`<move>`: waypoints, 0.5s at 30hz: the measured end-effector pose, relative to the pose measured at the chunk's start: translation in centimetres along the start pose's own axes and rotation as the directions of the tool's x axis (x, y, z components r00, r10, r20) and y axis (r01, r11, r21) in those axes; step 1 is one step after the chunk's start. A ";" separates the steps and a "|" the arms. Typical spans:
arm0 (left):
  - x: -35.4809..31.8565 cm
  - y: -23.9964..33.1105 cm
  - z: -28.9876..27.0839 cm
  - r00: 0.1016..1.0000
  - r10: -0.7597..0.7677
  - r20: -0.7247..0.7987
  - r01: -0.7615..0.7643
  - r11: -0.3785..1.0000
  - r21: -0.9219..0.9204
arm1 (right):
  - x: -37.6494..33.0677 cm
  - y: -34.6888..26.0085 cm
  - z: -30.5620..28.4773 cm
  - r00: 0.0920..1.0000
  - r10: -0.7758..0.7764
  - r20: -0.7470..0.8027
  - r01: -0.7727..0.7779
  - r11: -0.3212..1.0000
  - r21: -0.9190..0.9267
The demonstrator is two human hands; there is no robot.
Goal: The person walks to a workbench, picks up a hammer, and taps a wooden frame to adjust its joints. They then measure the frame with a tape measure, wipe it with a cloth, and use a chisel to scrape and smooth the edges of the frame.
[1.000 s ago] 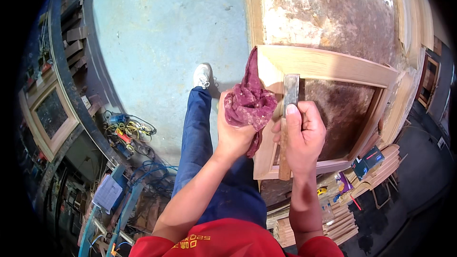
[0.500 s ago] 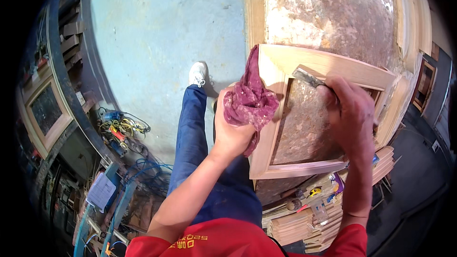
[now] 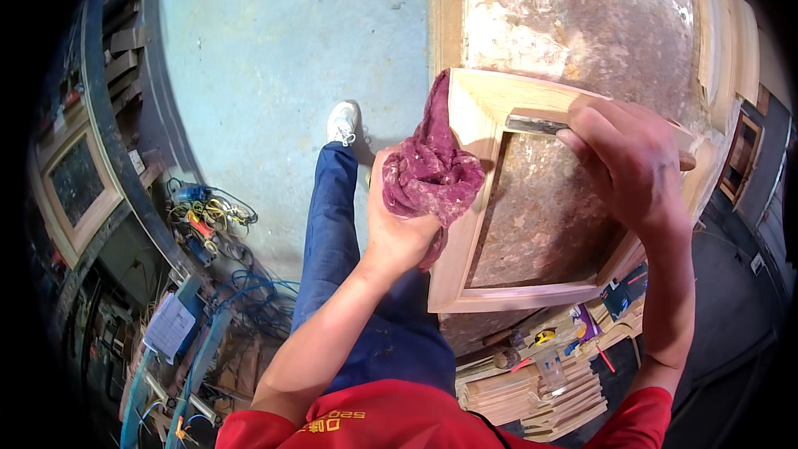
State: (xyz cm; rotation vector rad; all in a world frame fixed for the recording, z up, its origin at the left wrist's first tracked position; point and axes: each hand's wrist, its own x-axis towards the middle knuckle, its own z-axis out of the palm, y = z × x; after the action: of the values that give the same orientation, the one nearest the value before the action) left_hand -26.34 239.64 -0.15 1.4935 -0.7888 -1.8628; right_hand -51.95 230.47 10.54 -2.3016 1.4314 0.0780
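Blotchy tabletop [image 3: 582,25] bears a rectangular wooden frame [image 3: 524,296].

Well left of the left grip [image 3: 401,237], tangled cables [image 3: 223,216] are heaped. Leftward and back from the right grip [image 3: 628,162], a yellow tape measure [image 3: 544,337] is seen near stacked wooden strips [image 3: 507,399].

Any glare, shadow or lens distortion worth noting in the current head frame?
Head view: shadows beside the white shoe and inside the wooden frame; same view, bright patches on the worktable, glare or worn finish, hard to tell; same view, black corners, bowed outer edges.
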 end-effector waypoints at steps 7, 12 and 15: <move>0.0 0.3 0.2 0.999 0.034 -0.022 -0.033 0.999 0.038 | 1.0 -0.2 -0.1 0.999 -0.049 -0.007 0.048 0.997 -0.060; -0.1 0.2 0.6 0.999 0.040 -0.024 -0.041 0.999 -0.015 | 0.8 0.0 -0.3 0.997 -0.051 0.054 0.050 0.999 0.006; 0.1 0.3 0.4 1.000 0.022 0.012 -0.021 0.998 -0.064 | -1.5 -2.6 1.8 0.984 0.120 0.128 -0.149 0.958 0.243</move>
State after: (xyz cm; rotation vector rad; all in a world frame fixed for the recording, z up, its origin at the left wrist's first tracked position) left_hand -26.75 239.46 0.09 1.4295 -0.7415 -1.8655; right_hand -50.08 233.40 10.16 -1.9635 1.4494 0.0600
